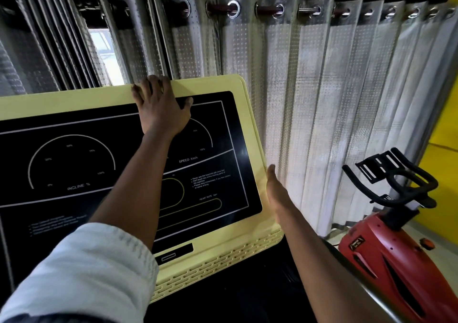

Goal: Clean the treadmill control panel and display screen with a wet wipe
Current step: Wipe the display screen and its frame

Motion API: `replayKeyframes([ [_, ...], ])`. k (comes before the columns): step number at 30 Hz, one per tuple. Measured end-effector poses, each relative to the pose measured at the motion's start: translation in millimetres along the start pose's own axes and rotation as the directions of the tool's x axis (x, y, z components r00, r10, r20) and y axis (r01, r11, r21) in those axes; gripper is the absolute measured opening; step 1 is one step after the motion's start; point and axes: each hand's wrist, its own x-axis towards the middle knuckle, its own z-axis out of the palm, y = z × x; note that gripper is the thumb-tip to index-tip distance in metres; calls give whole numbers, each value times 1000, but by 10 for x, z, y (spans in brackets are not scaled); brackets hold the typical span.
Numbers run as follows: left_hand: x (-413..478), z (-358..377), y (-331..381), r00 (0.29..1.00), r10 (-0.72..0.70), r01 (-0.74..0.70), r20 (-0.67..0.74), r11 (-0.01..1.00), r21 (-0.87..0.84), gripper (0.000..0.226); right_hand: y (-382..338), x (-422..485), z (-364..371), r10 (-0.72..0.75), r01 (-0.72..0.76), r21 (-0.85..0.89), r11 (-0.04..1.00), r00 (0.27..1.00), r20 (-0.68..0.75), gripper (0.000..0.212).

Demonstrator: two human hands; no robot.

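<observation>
Head camera faces forward-down, near control panel [218, 260].

Left hand [161, 109] over treadmill panel [74, 95] rim
</observation>
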Motion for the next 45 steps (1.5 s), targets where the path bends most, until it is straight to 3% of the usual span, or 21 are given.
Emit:
replayKeyframes([
  [8,-13,-3,0,1000,7,-7,-7,1000,-7,77,-338,90,25,-108,105,142,984,994,8,75],
  [11,-15,-4,-9,1000,5,-5,3,1000,-5,77,-475,146,50,-120,120,15,993,993,6,75],
  [14,-17,3,-12,1000,4,-4,15,1000,2,78,-571,219,69,-158,158,61,986,987,-5,77],
  [17,-42,16,-12,1000,6,-6,16,1000,0,80,-662,263,74,-163,163,-14,987,987,-14,77],
  [21,-56,23,-8,1000,0,0,28,1000,5,80,-772,335,77,-228,225,122,967,974,11,75],
  [24,-56,27,-12,999,-1,1,35,1000,16,81,-900,396,97,-207,207,-4,978,978,5,81],
  [27,-57,27,-9,999,-4,2,52,999,36,81,-1022,436,117,-240,239,45,970,971,5,83],
  [32,-54,38,-14,999,8,-10,35,998,57,80,-1212,551,159,-207,205,-61,977,977,-42,84],
  [35,-54,42,-9,999,5,-8,51,998,66,80,-1299,589,194,-286,279,-85,956,955,-82,79],
  [40,-53,31,-6,998,1,-6,64,997,73,81,-1517,701,218,-304,302,-35,953,948,-95,77],
  [45,-53,22,-4,997,-1,-4,76,997,76,81,-1833,820,255,-344,337,-90,937,936,-77,71],
])
